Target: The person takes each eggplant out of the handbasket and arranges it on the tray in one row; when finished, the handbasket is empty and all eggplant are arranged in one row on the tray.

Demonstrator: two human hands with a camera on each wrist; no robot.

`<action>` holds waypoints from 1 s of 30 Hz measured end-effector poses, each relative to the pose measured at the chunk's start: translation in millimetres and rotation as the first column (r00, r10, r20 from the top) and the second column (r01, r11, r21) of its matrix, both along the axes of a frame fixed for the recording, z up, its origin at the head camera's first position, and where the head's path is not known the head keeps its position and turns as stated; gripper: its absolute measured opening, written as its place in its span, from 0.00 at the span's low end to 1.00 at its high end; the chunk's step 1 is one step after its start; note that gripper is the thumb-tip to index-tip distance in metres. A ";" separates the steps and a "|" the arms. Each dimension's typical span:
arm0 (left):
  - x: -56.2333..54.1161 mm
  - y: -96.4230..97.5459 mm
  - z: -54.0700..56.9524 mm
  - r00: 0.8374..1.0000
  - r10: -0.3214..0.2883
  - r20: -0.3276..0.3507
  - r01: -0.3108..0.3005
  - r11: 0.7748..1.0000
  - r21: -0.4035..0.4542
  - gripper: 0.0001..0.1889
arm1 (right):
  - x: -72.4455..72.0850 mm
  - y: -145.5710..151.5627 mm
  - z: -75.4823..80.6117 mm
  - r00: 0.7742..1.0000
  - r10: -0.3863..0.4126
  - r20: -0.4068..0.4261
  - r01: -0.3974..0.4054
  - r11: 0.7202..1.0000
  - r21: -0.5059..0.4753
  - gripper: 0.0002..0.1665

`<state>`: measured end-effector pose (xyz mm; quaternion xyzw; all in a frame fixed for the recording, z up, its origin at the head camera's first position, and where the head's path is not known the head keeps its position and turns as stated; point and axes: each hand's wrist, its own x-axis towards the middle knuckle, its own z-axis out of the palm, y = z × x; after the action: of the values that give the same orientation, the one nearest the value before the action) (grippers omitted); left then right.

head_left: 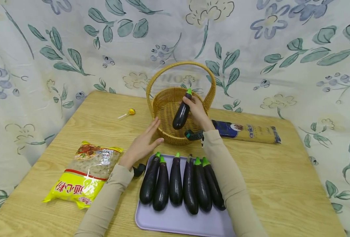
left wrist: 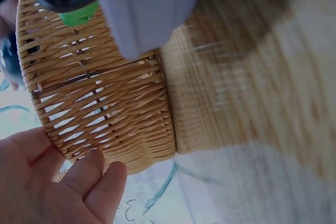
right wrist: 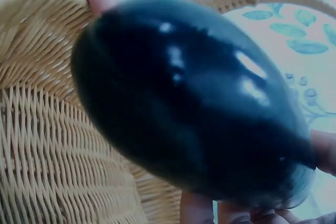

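My right hand [head_left: 197, 111] grips a dark purple eggplant [head_left: 181, 115] near its green stem end and holds it over the wicker basket [head_left: 177, 141], tilted with the stem up. In the right wrist view the eggplant [right wrist: 194, 103] fills the middle, with fingertips around its lower end. My left hand [head_left: 143, 144] rests its straight fingers on the basket's left rim; in the left wrist view these fingers [left wrist: 86, 174] lie along the woven wall [left wrist: 121, 114]. Below the basket, several more eggplants [head_left: 176, 184] lie side by side on a lilac tray [head_left: 163, 221], stems toward the basket.
Left of the tray lies a yellow bag of pasta [head_left: 83, 174]. A lollipop [head_left: 131, 112] is left of the basket. To the right, a long blue-and-yellow spaghetti packet [head_left: 246, 131] lies partly behind my right arm. The basket's tall handle [head_left: 181, 64] arches above. A floral curtain [head_left: 103, 49] hangs behind the table.
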<state>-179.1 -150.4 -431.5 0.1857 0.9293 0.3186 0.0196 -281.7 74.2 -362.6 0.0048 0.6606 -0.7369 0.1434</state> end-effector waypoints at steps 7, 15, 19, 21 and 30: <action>-0.3 -0.6 -0.2 1.000 -0.011 0.009 0.011 1.000 -0.008 0.41 | 27.7 27.6 3.3 0.995 0.066 -0.068 -0.063 0.997 0.050 0.32; 1.1 -1.8 0.0 1.000 -0.014 0.006 0.014 1.000 0.000 0.40 | 55.6 58.3 4.6 0.986 0.113 -0.120 -0.094 0.984 0.154 0.34; 1.1 -1.3 0.6 1.000 -0.018 0.006 0.018 1.000 0.004 0.40 | 70.0 74.7 -1.2 0.986 0.115 -0.123 -0.089 0.977 0.195 0.33; 1.4 -1.0 0.5 1.000 -0.017 0.006 0.017 1.000 0.004 0.40 | 78.3 82.0 -5.9 0.986 0.113 -0.124 -0.084 0.971 0.223 0.33; 1.1 1.3 1.9 1.000 -0.014 0.003 0.014 1.000 0.003 0.40 | 116.2 114.2 -29.8 0.992 0.074 -0.102 -0.042 0.958 0.285 0.37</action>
<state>-178.0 -149.1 -429.6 0.1920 0.9274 0.3203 0.0229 -165.6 188.4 -392.4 -0.0355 0.7658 -0.6297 0.1256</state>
